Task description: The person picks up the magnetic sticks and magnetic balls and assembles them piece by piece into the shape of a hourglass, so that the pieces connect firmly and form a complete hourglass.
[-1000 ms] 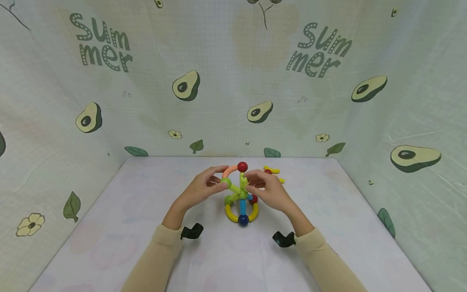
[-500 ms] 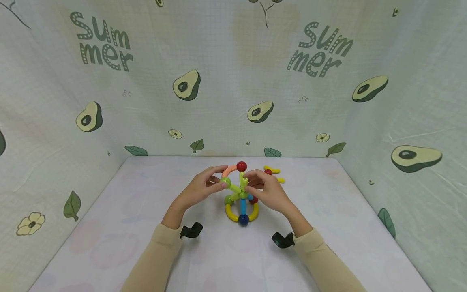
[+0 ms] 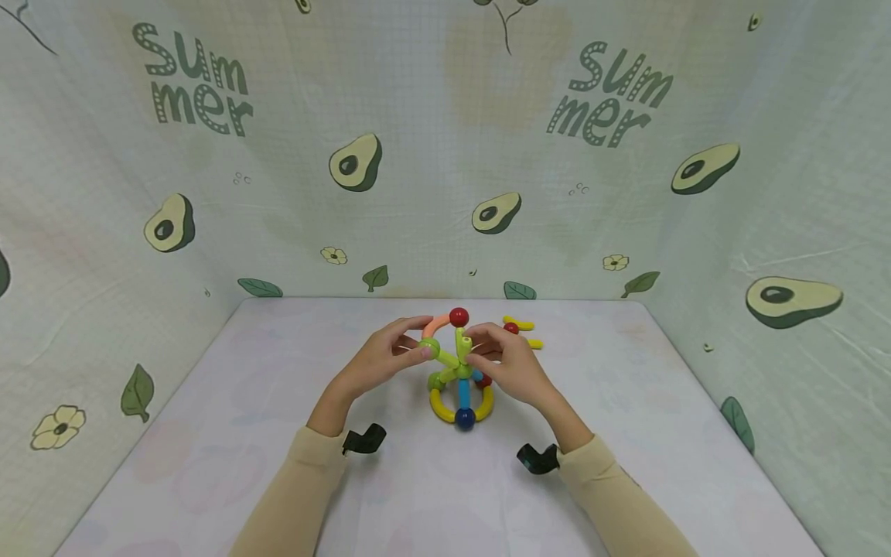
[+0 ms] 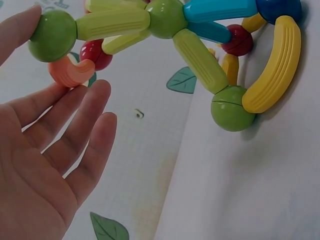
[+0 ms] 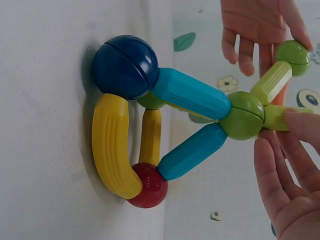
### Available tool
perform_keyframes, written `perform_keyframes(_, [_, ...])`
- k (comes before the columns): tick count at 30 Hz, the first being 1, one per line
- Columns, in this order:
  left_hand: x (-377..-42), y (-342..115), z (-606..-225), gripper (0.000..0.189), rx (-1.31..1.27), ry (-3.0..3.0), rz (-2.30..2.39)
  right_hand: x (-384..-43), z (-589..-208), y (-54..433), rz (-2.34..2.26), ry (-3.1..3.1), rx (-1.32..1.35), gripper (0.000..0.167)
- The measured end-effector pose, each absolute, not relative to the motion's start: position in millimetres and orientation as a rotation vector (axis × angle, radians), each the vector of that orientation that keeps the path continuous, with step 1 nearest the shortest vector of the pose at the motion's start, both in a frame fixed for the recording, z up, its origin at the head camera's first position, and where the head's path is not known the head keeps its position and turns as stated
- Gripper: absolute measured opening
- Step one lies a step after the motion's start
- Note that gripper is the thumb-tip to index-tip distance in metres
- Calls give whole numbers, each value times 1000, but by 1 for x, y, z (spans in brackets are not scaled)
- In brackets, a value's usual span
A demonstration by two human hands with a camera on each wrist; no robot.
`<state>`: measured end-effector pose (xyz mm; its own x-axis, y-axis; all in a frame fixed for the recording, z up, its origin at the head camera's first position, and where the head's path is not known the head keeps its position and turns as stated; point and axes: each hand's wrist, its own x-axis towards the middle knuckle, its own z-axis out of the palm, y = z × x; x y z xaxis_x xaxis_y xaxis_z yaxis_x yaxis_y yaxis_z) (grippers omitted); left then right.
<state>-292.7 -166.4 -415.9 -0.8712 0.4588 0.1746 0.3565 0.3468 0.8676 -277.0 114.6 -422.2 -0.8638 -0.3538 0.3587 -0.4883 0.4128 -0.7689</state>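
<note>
A ball-and-stick model stands on the table in front of me. Its base is a ring of yellow curved sticks (image 5: pixel 111 145) joining a dark blue ball (image 3: pixel 465 418), a red ball (image 5: pixel 148 185) and a lower green ball (image 4: pixel 233 108). Blue sticks (image 5: pixel 192 95) and a light green stick rise to a central green ball (image 5: pixel 242 115). My left hand (image 3: pixel 381 357) pinches an outer green ball (image 4: pixel 52 36), its fingertips against an orange curved stick (image 4: pixel 71 71) leading to the top red ball (image 3: pixel 459 317). My right hand (image 3: pixel 513 365) pinches a light green stick (image 3: pixel 465 350) above the central ball.
Behind my right hand lie yellow sticks (image 3: pixel 518 322) and another red ball (image 3: pixel 511 328). A cloth printed with avocados and lettering hangs around the back and sides of the white table (image 3: pixel 445 495). Each wrist carries a black camera mount (image 3: pixel 365 439).
The top red ball and orange curved stick have shifted slightly left. My right hand has moved a touch left too. Both hands keep their hold.
</note>
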Motion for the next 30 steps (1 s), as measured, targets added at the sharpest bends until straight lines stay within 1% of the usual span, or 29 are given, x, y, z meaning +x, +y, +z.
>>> perform_keyframes(14, [-294, -164, -416, 62, 746, 2511, 1569, -277, -422, 115, 1448, -2528, 725, 37])
perform_keyframes(30, [-293, -165, -418, 61, 706, 2484, 1576, -277, -421, 115, 1441, -2540, 755, 38])
